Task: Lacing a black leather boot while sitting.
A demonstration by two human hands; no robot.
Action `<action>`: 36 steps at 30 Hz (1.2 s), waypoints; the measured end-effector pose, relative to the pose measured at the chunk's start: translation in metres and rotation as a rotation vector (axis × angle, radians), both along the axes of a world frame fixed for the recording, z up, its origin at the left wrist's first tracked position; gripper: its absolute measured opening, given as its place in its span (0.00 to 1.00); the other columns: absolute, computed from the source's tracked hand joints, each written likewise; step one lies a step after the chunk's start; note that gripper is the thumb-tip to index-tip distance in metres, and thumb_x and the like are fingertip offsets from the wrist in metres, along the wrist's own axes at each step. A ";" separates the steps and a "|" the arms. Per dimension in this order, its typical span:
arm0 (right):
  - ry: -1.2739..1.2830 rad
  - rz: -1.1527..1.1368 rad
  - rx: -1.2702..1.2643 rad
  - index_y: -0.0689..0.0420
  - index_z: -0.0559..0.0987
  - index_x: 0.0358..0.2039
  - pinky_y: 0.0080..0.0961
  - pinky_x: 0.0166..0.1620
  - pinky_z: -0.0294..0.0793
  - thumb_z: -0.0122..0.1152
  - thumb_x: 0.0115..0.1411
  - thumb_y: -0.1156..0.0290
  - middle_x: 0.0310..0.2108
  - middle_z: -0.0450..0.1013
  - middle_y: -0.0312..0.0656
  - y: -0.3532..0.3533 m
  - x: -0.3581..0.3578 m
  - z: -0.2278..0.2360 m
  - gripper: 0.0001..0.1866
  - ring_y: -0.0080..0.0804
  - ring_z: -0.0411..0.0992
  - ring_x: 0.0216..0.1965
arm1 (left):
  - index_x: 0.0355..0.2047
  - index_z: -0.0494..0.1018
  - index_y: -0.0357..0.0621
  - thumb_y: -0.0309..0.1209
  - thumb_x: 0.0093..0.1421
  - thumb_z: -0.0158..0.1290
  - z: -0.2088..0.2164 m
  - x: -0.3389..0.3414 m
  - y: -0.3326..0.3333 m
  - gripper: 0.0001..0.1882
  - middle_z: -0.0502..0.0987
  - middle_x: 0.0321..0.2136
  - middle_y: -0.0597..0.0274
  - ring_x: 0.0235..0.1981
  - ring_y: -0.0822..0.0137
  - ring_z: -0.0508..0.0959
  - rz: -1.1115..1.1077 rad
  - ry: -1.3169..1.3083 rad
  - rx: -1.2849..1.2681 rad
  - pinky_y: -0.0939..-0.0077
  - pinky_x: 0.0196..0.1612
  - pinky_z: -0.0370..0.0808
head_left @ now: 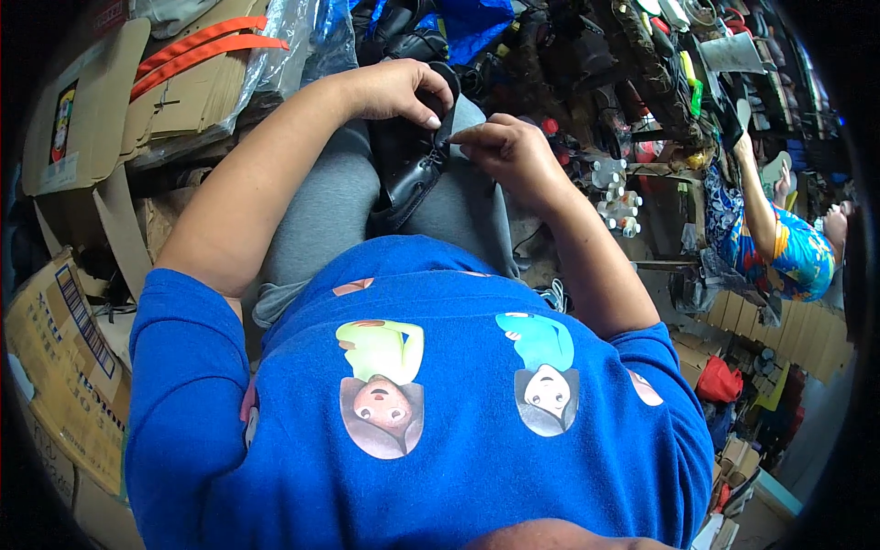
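The black leather shoe (pixel 414 183) lies toward nine o'clock from the right hand (pixel 515 160), long axis one-to-seven; that hand pinches, perhaps a lace (pixel 446 142), while the left hand (pixel 399 90) grips near the collar (pixel 444 112).

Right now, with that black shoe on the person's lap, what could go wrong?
The black shoe rests on grey trousers, so it might shift or slide. The left fingers and right fingers are close together at the shoe, so they could get in each other's way. Whether the right ones pinch anything is too small to tell.
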State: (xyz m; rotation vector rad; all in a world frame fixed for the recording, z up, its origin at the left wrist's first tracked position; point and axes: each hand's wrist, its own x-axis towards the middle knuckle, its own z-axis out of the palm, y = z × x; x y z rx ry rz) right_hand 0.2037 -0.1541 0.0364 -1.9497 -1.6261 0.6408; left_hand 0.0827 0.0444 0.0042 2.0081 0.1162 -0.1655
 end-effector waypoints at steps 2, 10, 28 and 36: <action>0.079 0.001 -0.041 0.50 0.83 0.37 0.26 0.35 0.72 0.60 0.52 0.77 0.27 0.70 0.41 0.001 0.009 -0.006 0.12 0.32 0.72 0.30 | 0.40 0.76 0.42 0.32 0.48 0.61 0.001 -0.001 0.001 0.17 0.71 0.37 0.61 0.43 0.64 0.72 0.004 0.050 -0.032 0.73 0.51 0.66; -0.152 0.051 0.052 0.52 0.83 0.33 0.34 0.38 0.75 0.62 0.45 0.74 0.26 0.75 0.47 0.005 -0.012 0.001 0.12 0.43 0.75 0.29 | 0.40 0.76 0.41 0.31 0.48 0.61 -0.003 -0.006 0.007 0.18 0.71 0.37 0.62 0.43 0.66 0.71 -0.024 -0.022 -0.016 0.74 0.50 0.66; 0.456 0.115 -0.323 0.47 0.83 0.41 0.22 0.45 0.67 0.60 0.56 0.75 0.32 0.69 0.34 0.020 0.040 -0.025 0.13 0.25 0.67 0.38 | 0.43 0.75 0.45 0.27 0.44 0.63 -0.004 -0.003 0.006 0.23 0.68 0.36 0.62 0.41 0.65 0.70 -0.079 -0.034 0.018 0.72 0.49 0.67; 0.382 0.069 -0.136 0.52 0.83 0.38 0.19 0.35 0.67 0.60 0.53 0.80 0.27 0.69 0.31 0.019 0.021 -0.031 0.13 0.21 0.67 0.30 | 0.42 0.75 0.45 0.26 0.43 0.62 -0.007 -0.007 0.002 0.22 0.69 0.37 0.60 0.43 0.63 0.71 -0.028 -0.090 0.114 0.71 0.49 0.67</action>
